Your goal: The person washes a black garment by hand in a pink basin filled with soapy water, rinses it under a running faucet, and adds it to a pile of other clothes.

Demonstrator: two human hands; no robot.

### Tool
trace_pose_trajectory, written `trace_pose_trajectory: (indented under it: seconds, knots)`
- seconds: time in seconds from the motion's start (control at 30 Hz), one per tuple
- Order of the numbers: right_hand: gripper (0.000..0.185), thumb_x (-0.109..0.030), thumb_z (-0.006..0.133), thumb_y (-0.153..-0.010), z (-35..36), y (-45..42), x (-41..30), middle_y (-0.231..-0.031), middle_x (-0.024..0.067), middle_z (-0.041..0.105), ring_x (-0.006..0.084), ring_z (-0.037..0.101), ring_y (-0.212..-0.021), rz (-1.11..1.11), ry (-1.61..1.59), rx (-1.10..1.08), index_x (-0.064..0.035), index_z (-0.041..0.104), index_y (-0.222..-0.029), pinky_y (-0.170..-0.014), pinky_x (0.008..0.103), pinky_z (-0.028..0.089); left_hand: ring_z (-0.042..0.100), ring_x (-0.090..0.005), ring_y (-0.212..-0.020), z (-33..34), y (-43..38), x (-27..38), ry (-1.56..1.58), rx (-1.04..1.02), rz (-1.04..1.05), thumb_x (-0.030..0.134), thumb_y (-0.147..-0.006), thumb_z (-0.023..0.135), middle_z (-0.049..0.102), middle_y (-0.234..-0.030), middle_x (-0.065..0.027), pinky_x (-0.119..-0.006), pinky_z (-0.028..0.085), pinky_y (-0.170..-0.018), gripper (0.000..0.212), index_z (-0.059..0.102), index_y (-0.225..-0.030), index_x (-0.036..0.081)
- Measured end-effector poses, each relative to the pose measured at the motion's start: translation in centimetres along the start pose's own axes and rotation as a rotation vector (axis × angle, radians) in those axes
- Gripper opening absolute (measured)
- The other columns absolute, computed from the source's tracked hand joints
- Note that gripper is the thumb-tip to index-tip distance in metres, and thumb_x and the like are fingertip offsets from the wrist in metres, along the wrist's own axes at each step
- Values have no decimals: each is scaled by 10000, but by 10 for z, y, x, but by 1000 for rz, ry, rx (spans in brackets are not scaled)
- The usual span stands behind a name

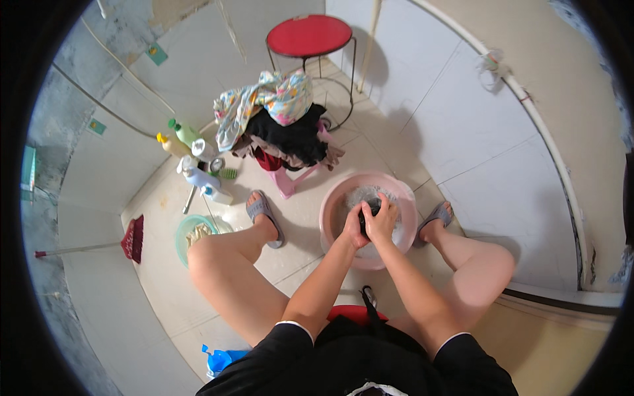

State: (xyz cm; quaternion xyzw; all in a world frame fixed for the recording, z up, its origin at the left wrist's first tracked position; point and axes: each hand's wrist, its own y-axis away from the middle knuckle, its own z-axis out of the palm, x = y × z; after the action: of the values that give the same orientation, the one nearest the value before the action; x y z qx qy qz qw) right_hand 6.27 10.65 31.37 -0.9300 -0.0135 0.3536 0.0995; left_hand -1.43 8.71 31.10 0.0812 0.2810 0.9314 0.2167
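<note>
Both my hands meet over a pink plastic basin (329,198) that holds sudsy water (366,250). Between them is a bunched, wet black cloth (368,218), mostly covered by fingers and palms. My left hand (354,230) grips it from the left, palm turned inward. From the right, my right hand (384,220) closes around the same cloth. What kind of garment it is cannot be made out.
Beyond the basin, a pink plastic stool (283,184) carries piled clothes (285,131). A red round stool (309,35) stands behind. Several bottles (200,175) and a green brush (228,173) sit left. A teal basin (182,232) with cloth is beside my left knee; a broom (132,240) leans farther left.
</note>
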Motion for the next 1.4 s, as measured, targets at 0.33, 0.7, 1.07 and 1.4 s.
trace_pose_trajectory:
  seconds: [0.33, 0.7, 1.07, 1.4]
  knots:
    - [343, -246, 699, -744, -129, -21, -51, -1021, 139, 586, 337, 566, -941, -740, -368, -224, -47, 579, -997, -838, 421, 448, 523, -302, -1084, 95, 71, 0, -93, -48, -14, 664, -847, 371, 559, -1145, -131, -478, 416, -931, 635, 541, -1117, 116]
    - [239, -150, 732, -685, -113, -40, -71, -780, 121, 532, 324, 541, -722, -432, -727, -97, -27, 545, -769, -661, 380, 455, 574, -216, -945, 70, 16, 9, -236, -75, 258, 515, -902, 400, 556, -943, -56, -344, 480, -797, 433, 517, -1064, 131]
    - [270, -220, 590, -802, -93, -91, -93, -681, 159, 631, 253, 600, -625, -98, -858, -177, 41, 618, -741, -625, 365, 452, 583, -231, -933, 125, 22, 35, -452, 332, 420, 623, -868, 391, 607, -1009, -74, -403, 480, -802, 554, 555, -1060, 129]
    - [411, -408, 440, -931, -58, -110, -82, -790, 57, 583, 145, 536, -786, 331, -1300, -507, -50, 553, -764, -729, 289, 423, 535, -163, -853, 152, 74, 70, -998, 175, 208, 534, -792, 621, 547, -1015, -27, -355, 463, -585, 558, 448, -1203, 200]
